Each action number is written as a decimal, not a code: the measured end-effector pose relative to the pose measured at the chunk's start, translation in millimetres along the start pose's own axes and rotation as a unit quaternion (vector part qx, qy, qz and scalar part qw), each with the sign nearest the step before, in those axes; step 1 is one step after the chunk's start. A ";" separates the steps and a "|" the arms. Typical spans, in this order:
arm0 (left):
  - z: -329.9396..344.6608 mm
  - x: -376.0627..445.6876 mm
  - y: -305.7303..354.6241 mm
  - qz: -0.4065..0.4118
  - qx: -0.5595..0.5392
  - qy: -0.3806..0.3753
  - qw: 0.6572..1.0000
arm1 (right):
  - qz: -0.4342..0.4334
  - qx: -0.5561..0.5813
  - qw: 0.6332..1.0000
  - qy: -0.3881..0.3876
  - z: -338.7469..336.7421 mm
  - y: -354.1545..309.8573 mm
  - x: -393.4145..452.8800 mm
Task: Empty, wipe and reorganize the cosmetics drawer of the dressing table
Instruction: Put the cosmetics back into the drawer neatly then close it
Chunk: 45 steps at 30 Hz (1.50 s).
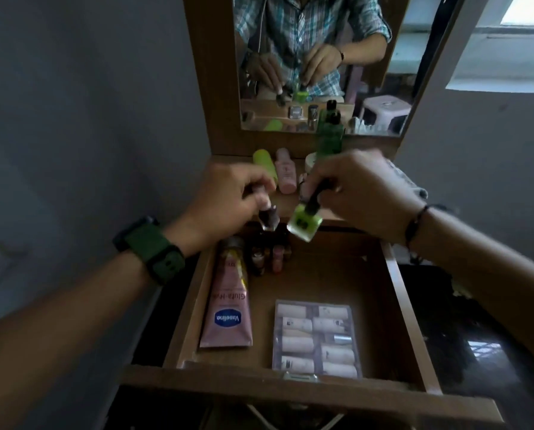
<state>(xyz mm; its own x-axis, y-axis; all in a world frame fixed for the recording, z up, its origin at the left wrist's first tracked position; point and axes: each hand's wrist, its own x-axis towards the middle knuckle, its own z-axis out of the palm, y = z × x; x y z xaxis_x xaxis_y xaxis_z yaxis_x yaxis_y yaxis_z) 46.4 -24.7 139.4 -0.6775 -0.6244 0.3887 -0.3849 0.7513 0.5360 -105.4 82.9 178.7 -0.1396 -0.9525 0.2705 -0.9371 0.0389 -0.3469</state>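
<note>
The wooden drawer (396, 302) stands pulled out below me. In it lie a pink Vaseline tube (230, 302) at the left and a clear pack of small sachets (316, 338) in the middle. Several small nail polish bottles (267, 256) stand at its back. My left hand (225, 203) pinches a dark nail polish bottle (50, 220) by its cap above the drawer's back. My right hand (362, 193) holds a lime-green nail polish bottle (304, 226) by its black cap, beside the dark one.
On the tabletop behind my hands lie a lime-green tube (265, 164) and a pink bottle (285, 175); a tall green bottle (330, 138) stands before the mirror (368, 72). A grey wall is at the left, a dark glossy surface (476, 336) at the right.
</note>
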 end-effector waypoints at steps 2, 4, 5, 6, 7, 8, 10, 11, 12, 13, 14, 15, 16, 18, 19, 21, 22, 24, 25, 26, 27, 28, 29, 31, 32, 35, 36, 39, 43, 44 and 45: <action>18.1 -19.7 -9.1 -0.027 0.013 -0.025 0.999 | 0.005 -0.009 0.999 -0.040 28.1 5.2 -10.4; 36.5 -38.1 -18.3 -0.041 0.021 -0.038 0.998 | -0.004 -0.013 0.997 -0.079 56.3 11.6 -17.2; 45.5 -45.8 -22.7 -0.048 0.025 -0.042 0.998 | -0.015 -0.012 0.995 -0.094 69.7 14.4 -19.9; 53.9 -52.3 -26.4 -0.057 0.030 -0.044 0.997 | -0.026 -0.011 0.994 -0.108 81.3 16.0 -22.9; 61.6 -57.8 -30.0 -0.067 0.035 -0.045 0.996 | -0.033 -0.013 0.993 -0.117 91.6 17.6 -25.1; 68.5 -62.0 -32.9 -0.073 0.041 -0.044 0.996 | -0.039 -0.020 0.992 -0.121 100.5 18.3 -26.9; 79.8 -68.1 -37.8 -0.072 0.052 -0.037 0.995 | -0.048 -0.034 0.991 -0.119 114.4 19.5 -29.2; 84.0 -70.0 -39.9 -0.072 0.057 -0.036 0.995 | -0.054 -0.039 0.992 -0.111 120.0 20.3 -29.7; 87.6 -71.3 -41.7 -0.073 0.061 -0.037 0.995 | -0.060 -0.041 0.992 -0.100 125.0 21.3 -29.7; 90.6 -72.6 -43.4 -0.074 0.063 -0.039 0.994 | -0.064 -0.041 0.993 -0.093 129.9 23.2 -29.8; 93.4 -73.3 -45.0 -0.076 0.064 -0.040 0.994 | -0.065 -0.043 0.993 -0.089 133.5 24.9 -29.9; 95.7 -74.1 -46.5 -0.077 0.064 -0.042 0.994 | -0.070 -0.044 0.993 -0.084 138.1 27.3 -30.1; 97.8 -74.8 -47.8 -0.076 0.065 -0.043 0.994 | -0.078 -0.050 0.992 -0.081 141.3 28.3 -30.3; 100.6 -75.6 -49.8 -0.072 0.070 -0.048 0.994 | -0.095 -0.054 0.991 -0.071 145.1 28.5 -30.6; 101.1 -75.6 -50.1 -0.070 0.073 -0.048 0.994 | -0.101 -0.055 0.991 -0.069 146.4 28.6 -30.4; 101.8 -74.6 -50.6 -0.056 0.079 -0.047 0.994 | -0.099 -0.063 0.990 -0.081 147.0 27.9 -29.8; 102.0 -73.8 -51.2 -0.049 0.082 -0.047 0.994 | -0.100 -0.060 0.990 -0.077 146.2 27.0 -30.1; 101.6 -72.7 -52.7 -0.046 0.082 -0.043 0.995 | -0.102 -0.046 0.991 -0.071 146.6 26.9 -31.4; 101.5 -72.9 -54.1 -0.046 0.078 -0.040 0.995 | -0.102 -0.042 0.992 -0.062 148.9 28.4 -32.4; 101.5 -73.3 -55.1 -0.045 0.075 -0.039 0.995 | -0.104 -0.038 0.992 -0.056 150.9 29.8 -33.7; 101.3 -74.1 -55.0 -0.042 0.075 -0.038 0.996 | -0.107 -0.036 0.992 -0.056 152.5 30.2 -35.1; 101.0 -74.8 -54.5 -0.037 0.076 -0.041 0.996 | -0.108 -0.036 0.992 -0.053 153.5 30.4 -35.8; 100.8 -75.0 -54.7 -0.029 0.077 -0.042 0.996 | -0.103 -0.036 0.993 -0.052 152.6 29.6 -36.4; 99.8 -75.3 -54.9 -0.022 0.080 -0.043 0.996 | -0.091 -0.042 0.994 -0.052 151.3 30.7 -37.8; 99.1 -75.6 -55.1 -0.018 0.083 -0.040 0.996 | -0.091 -0.041 0.994 -0.044 150.0 31.4 -38.7; 92.0 -72.9 -52.9 -0.011 0.073 -0.019 0.997 | -0.089 -0.020 0.996 -0.002 137.8 29.2 -36.6; 87.8 -70.0 -51.2 -0.020 0.062 -0.010 0.998 | -0.087 -0.014 0.996 0.011 131.8 27.1 -33.9; 70.1 -53.4 -42.4 -0.058 0.014 0.024 0.998 | -0.071 0.007 0.995 0.063 107.0 16.7 -18.1; 44.8 1.7 -34.6 -0.146 -0.108 0.031 0.983 | 0.000 0.014 0.995 0.098 72.3 1.6 25.2; 40.2 18.1 -33.2 -0.166 -0.119 0.041 0.978 | 0.013 0.008 0.995 0.100 64.6 -1.4 39.8; 36.2 34.0 -33.0 -0.179 -0.106 0.051 0.977 | 0.025 0.002 0.995 0.098 56.6 -5.0 54.4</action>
<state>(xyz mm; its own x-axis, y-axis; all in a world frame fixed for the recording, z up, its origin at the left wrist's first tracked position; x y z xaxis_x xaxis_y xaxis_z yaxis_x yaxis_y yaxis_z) 13.4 -63.0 107.8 -0.4536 -0.8650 0.2145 -0.4406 0.4269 0.7897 -90.2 13.7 144.3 -0.2460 -0.8726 0.4220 -0.9262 0.0833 -0.3676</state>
